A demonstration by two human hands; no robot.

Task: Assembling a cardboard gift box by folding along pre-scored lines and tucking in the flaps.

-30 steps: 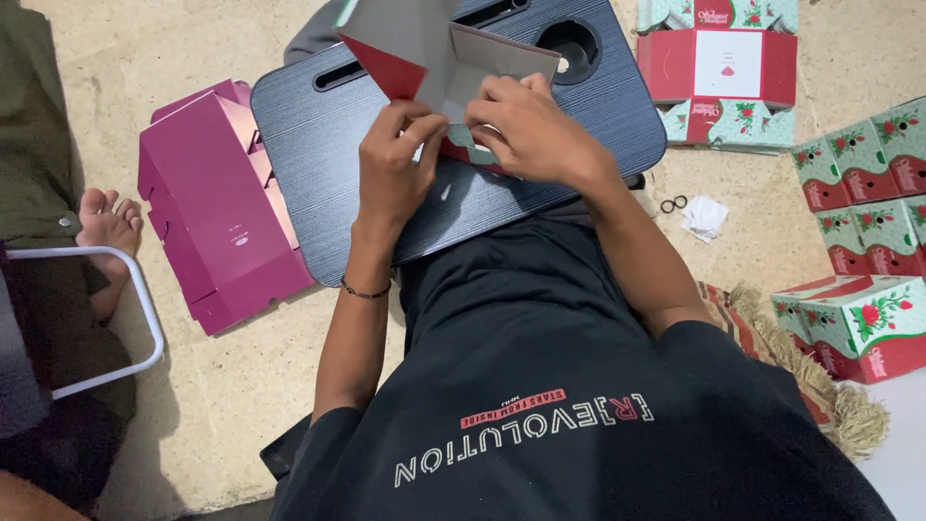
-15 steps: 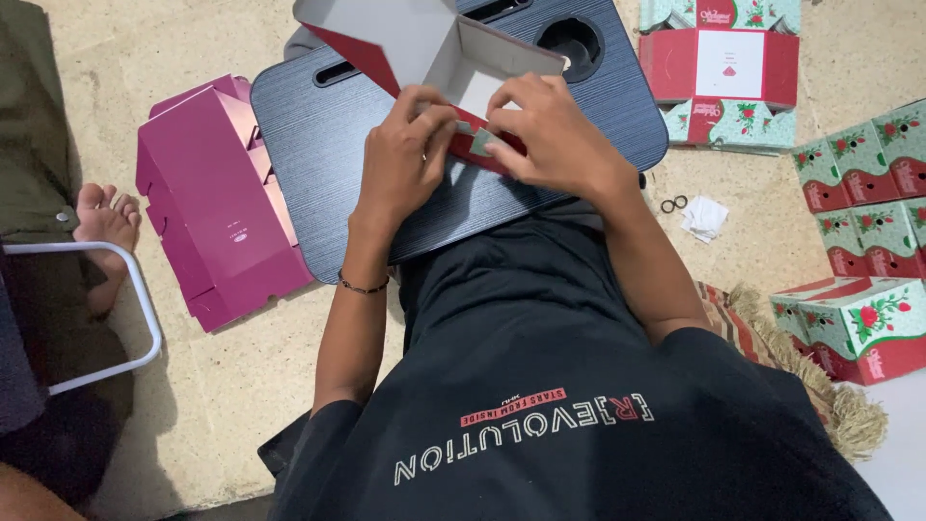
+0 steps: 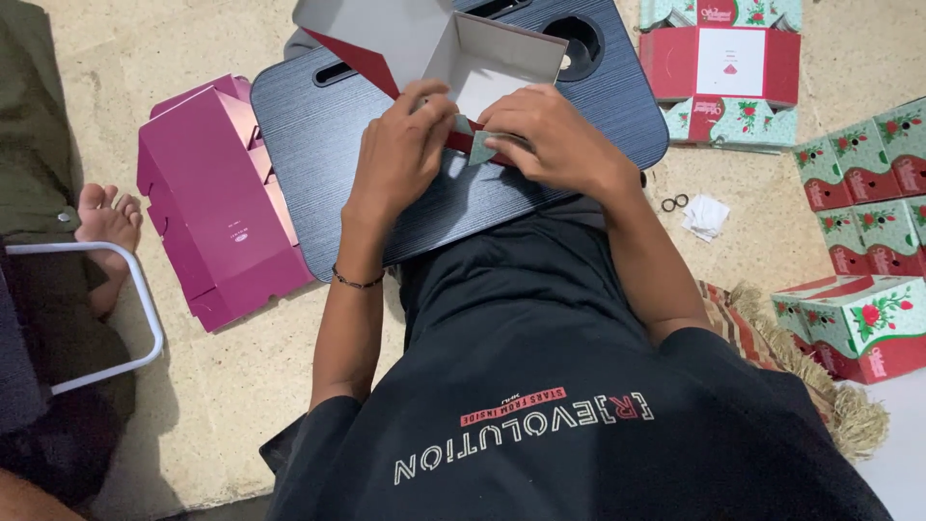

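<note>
Half-folded red & grey cardboard box [image 3: 453,53] sits on dark lap tray [image 3: 318,183], just above both hands; left hand [image 3: 400,154] & right hand [image 3: 550,140] pinch its near flap.

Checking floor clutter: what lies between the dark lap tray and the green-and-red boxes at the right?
In the head view, two small black rings and a crumpled white scrap lie on the floor there.
</note>
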